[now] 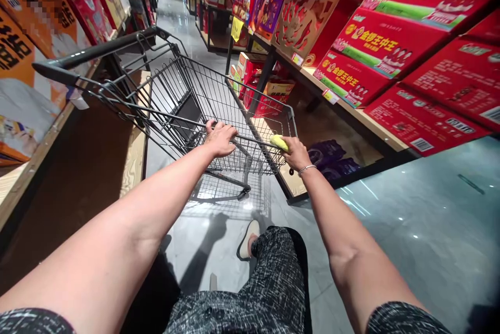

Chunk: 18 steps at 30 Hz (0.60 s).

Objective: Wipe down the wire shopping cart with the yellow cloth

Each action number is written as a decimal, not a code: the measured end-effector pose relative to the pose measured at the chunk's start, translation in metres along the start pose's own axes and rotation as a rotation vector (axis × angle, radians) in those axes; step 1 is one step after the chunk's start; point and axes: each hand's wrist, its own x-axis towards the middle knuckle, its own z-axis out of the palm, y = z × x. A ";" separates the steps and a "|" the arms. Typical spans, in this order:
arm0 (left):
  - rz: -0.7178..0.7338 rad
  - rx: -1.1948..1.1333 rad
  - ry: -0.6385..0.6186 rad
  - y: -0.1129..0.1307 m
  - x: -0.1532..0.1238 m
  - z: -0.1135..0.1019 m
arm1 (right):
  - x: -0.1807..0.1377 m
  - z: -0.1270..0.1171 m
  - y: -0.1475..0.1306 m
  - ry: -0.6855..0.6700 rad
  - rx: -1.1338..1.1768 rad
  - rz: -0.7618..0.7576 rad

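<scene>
Dark wire shopping cart (188, 116), mesh-sided; left grip (222, 139) clamped on its rim (253, 140), right grip (297, 154) on yellow-green cloth (278, 141)

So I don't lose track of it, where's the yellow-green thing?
In the head view, just right of centre, the yellow-green thing is in the right hand, at the rim of the shopping cart.

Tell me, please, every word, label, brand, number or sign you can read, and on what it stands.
"金锣王中王": fronts of the stacked red cardboard boxes at right.
Black characters on the orange cardboard boxes at left: partly pixelated, not surely readable.
Too small or blurred: the red boxes' side print, white-and-yellow price tags, rectangular yellow sign.
</scene>
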 end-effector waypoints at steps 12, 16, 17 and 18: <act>0.011 0.074 -0.114 -0.040 -0.011 -0.015 | -0.050 0.011 -0.076 0.171 -0.127 0.057; -0.014 0.047 -0.098 -0.051 -0.026 -0.020 | -0.083 0.019 -0.102 0.286 -0.128 -0.007; -0.018 0.047 -0.098 -0.051 -0.029 -0.021 | -0.091 0.021 -0.107 0.320 -0.112 -0.031; -0.020 0.047 -0.105 -0.049 -0.033 -0.021 | -0.097 0.024 -0.110 0.354 -0.096 -0.057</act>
